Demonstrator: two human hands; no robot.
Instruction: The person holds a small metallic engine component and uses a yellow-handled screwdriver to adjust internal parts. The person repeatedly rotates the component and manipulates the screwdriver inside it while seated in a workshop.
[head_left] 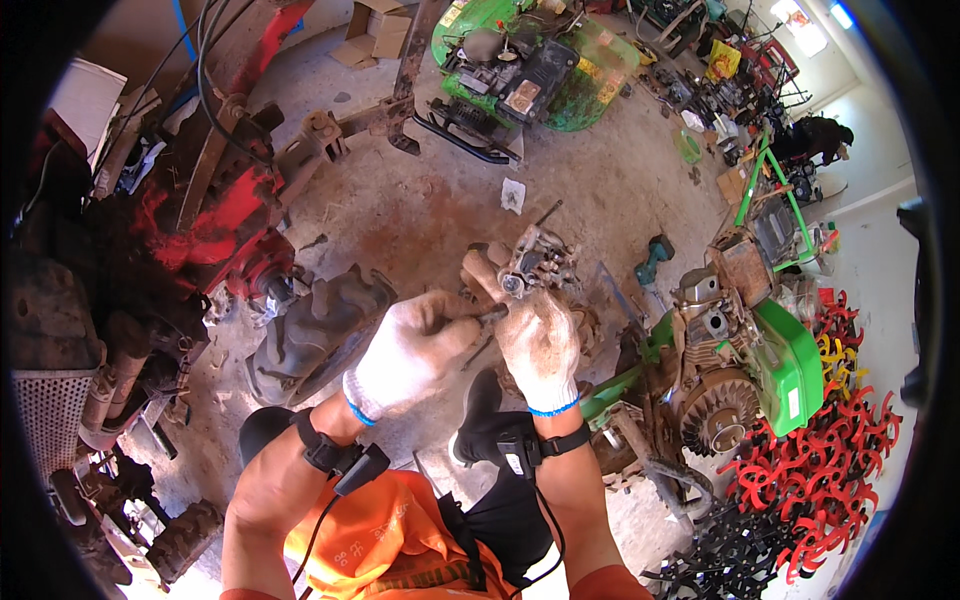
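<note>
Machine part (545,262) before right hand (540,345); engine (712,395) right; paper (513,195) ahead on floor (410,205).

The gloves (415,350) look like matt cloth, the held part (545,265) rough, dull metal; toward three o'clock, a green cover (795,365) looks smooth, glossy.

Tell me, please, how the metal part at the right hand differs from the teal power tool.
Colour: the metal part is dull grey-brown, while the power tool is teal with dark areas. Place: the metal part is held up by the gloved right hand, whereas the power tool lies untouched on the floor. Shape: the metal part is knobbly and irregular; the power tool has a body with a handle.
</note>
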